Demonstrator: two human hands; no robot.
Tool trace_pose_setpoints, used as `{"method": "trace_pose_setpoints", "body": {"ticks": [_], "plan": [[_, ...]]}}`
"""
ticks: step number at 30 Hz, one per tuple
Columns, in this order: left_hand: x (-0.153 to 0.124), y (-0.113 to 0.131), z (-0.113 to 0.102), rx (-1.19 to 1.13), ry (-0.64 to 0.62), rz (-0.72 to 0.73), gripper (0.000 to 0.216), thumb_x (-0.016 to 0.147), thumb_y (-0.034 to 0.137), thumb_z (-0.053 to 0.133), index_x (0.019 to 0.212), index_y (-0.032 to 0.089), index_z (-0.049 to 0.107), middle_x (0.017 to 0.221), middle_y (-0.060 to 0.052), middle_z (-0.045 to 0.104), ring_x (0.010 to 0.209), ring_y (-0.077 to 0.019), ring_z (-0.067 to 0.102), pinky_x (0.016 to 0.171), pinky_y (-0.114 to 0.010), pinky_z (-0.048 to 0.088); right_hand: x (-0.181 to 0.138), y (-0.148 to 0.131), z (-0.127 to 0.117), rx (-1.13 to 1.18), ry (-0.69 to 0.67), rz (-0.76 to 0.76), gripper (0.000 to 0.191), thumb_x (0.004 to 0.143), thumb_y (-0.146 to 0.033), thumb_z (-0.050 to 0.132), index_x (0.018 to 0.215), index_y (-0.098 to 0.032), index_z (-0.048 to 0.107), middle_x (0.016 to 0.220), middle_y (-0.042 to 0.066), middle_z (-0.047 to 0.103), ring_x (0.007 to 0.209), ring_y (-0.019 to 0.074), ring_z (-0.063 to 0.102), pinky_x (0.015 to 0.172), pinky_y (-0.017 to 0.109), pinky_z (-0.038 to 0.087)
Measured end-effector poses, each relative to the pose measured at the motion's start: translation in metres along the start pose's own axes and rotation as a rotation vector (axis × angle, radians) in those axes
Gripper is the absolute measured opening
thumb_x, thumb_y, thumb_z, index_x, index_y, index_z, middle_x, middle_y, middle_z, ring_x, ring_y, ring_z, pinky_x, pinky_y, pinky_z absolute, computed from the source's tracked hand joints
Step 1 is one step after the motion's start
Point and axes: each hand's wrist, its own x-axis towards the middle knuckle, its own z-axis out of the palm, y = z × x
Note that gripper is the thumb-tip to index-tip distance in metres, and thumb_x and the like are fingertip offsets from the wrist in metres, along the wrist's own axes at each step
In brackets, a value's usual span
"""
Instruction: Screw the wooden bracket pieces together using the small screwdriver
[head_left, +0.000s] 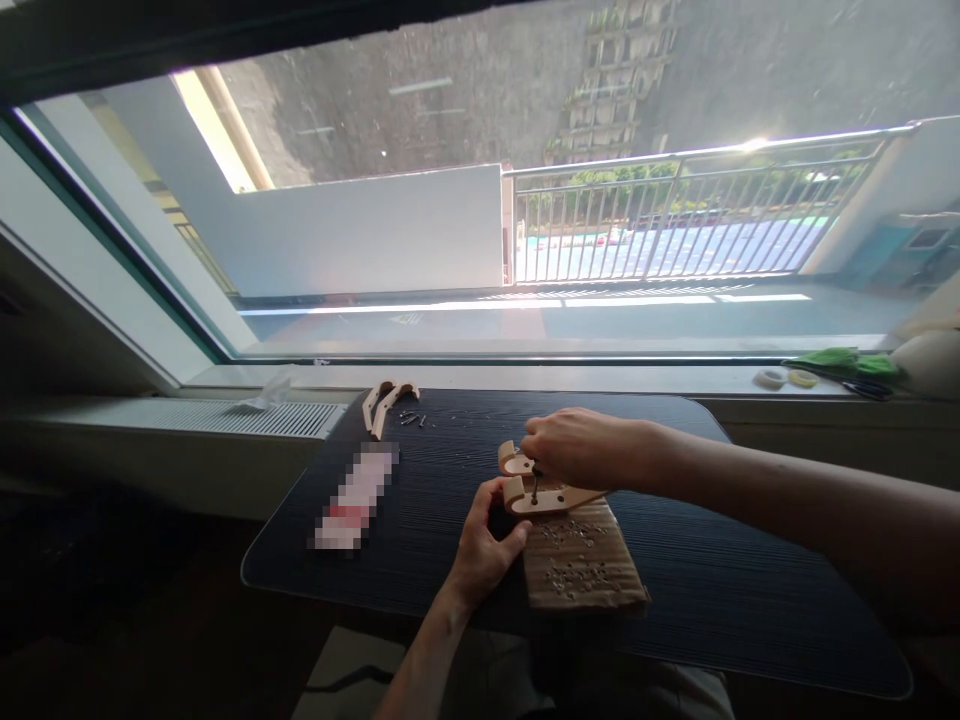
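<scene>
Two pale wooden hook-shaped pieces lie side by side at the top of a brown cardboard slab (585, 585). My left hand (484, 550) steadies the curved end of the nearer wooden hook piece (551, 500), thumb on the near side and fingers round the far side. Above it, my right hand (570, 445) is closed on a thin-shafted metal tool (535, 488), whose lower end meets a hole in that piece; its upper part is hidden in my fingers. The farther wooden hook piece (513, 462) is partly covered by my right hand. Holes and small marks dot the cardboard.
Two more curved wooden pieces (386, 408) rest at the back left of the dark table (450, 440), beside several small screws (411, 418). A blurred pinkish packet (356, 500) lies left. On the sill are tape rolls (802, 379) and a green cloth (847, 362).
</scene>
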Motion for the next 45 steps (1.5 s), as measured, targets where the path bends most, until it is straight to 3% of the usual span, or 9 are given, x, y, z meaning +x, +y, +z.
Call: {"method": "trace_pose_setpoints", "body": {"ticks": [4, 9, 13, 20, 25, 34, 41, 45], "plan": [[0.001, 0.001, -0.001, 0.003, -0.01, 0.018, 0.043, 0.073, 0.014, 0.06, 0.113, 0.023, 0.046, 0.108, -0.002, 0.058, 0.1, -0.0169, 0.054, 0.092, -0.031, 0.041, -0.004, -0.008, -0.017, 0.024, 0.011, -0.01, 0.022, 0.077, -0.016, 0.058, 0.098, -0.015, 0.063, 0.084, 0.007, 0.062, 0.063, 0.0135, 0.052, 0.053, 0.025, 0.033], [0.001, 0.0, -0.001, 0.014, 0.0, 0.051, 0.042, 0.072, 0.014, 0.06, 0.112, 0.022, 0.048, 0.108, -0.002, 0.057, 0.1, -0.0175, 0.054, 0.091, -0.031, 0.041, -0.005, -0.01, -0.031, 0.08, -0.003, -0.063, 0.018, 0.073, -0.008, 0.058, 0.087, -0.015, 0.066, 0.081, 0.004, 0.061, 0.063, 0.0104, 0.049, 0.056, 0.022, 0.034], [0.001, -0.001, -0.001, 0.026, 0.005, 0.047, 0.043, 0.072, 0.014, 0.061, 0.112, 0.021, 0.048, 0.108, -0.003, 0.057, 0.1, -0.0179, 0.053, 0.092, -0.032, 0.041, -0.007, -0.006, -0.027, 0.089, 0.021, -0.082, 0.019, 0.073, -0.003, 0.055, 0.084, -0.014, 0.066, 0.079, 0.003, 0.06, 0.061, 0.0092, 0.048, 0.055, 0.021, 0.034], [0.001, 0.002, -0.001, 0.035, -0.005, 0.028, 0.044, 0.072, 0.014, 0.061, 0.113, 0.022, 0.048, 0.112, -0.004, 0.055, 0.104, -0.0193, 0.052, 0.094, -0.033, 0.04, -0.008, -0.001, -0.022, 0.036, 0.007, -0.077, 0.012, 0.078, -0.01, 0.054, 0.078, -0.013, 0.066, 0.077, 0.005, 0.062, 0.061, 0.0113, 0.051, 0.055, 0.024, 0.034], [0.002, 0.004, -0.001, 0.053, 0.001, 0.021, 0.044, 0.071, 0.012, 0.06, 0.113, 0.022, 0.048, 0.113, -0.004, 0.055, 0.107, -0.0199, 0.051, 0.096, -0.034, 0.04, -0.011, -0.004, -0.028, 0.069, 0.04, -0.008, 0.02, 0.078, -0.015, 0.056, 0.095, -0.017, 0.065, 0.079, 0.005, 0.064, 0.068, 0.015, 0.056, 0.054, 0.025, 0.033], [0.004, 0.003, -0.002, 0.07, -0.001, 0.033, 0.046, 0.07, 0.01, 0.059, 0.113, 0.021, 0.049, 0.116, -0.004, 0.052, 0.111, -0.021, 0.048, 0.099, -0.036, 0.037, -0.01, 0.006, -0.026, 0.076, 0.093, -0.128, 0.012, 0.076, -0.01, 0.058, 0.084, -0.016, 0.065, 0.076, 0.002, 0.061, 0.06, 0.0104, 0.051, 0.05, 0.023, 0.029], [0.004, 0.004, -0.002, 0.086, -0.011, 0.018, 0.044, 0.071, 0.011, 0.059, 0.113, 0.021, 0.049, 0.116, -0.005, 0.052, 0.112, -0.0212, 0.048, 0.1, -0.036, 0.037, -0.013, 0.009, -0.017, 0.103, 0.126, -0.022, 0.011, 0.079, -0.013, 0.051, 0.078, -0.013, 0.062, 0.073, 0.005, 0.063, 0.063, 0.0139, 0.056, 0.054, 0.025, 0.033], [0.002, 0.001, -0.002, 0.078, -0.005, 0.02, 0.045, 0.072, 0.014, 0.06, 0.115, 0.021, 0.049, 0.117, -0.005, 0.053, 0.112, -0.0212, 0.049, 0.1, -0.036, 0.037, -0.015, 0.004, -0.024, 0.127, 0.1, 0.014, 0.014, 0.08, -0.015, 0.052, 0.087, -0.015, 0.064, 0.077, 0.006, 0.065, 0.068, 0.0152, 0.058, 0.054, 0.024, 0.034]]}}
